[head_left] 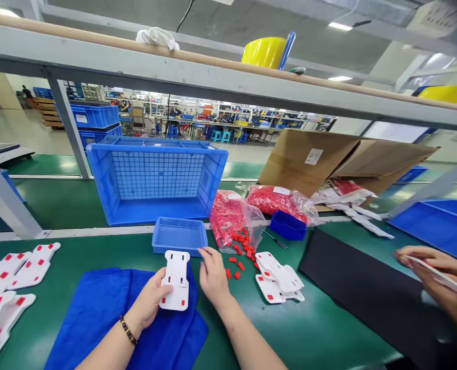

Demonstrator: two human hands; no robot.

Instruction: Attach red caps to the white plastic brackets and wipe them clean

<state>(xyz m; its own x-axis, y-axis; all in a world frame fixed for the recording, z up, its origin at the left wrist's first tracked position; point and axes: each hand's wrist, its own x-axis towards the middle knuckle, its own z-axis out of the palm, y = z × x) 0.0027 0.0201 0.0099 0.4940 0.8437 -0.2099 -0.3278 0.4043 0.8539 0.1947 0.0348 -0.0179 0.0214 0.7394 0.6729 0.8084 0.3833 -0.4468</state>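
My left hand holds a white plastic plate upright above a blue cloth. The plate shows dark slots and one red piece at its lower right corner. My right hand is just right of the plate, at the near edge of a small blue tray, its fingers bent together; whatever they hold is too small to make out. Loose red pieces lie to the right of that hand, spilling from a clear bag of red pieces. Stacked white plates sit farther right.
White plates with red pieces lie at the left. A large blue crate and a cardboard box stand behind. A dark blue bin and a black mat are at the right, where another person's hands hold a white plate.
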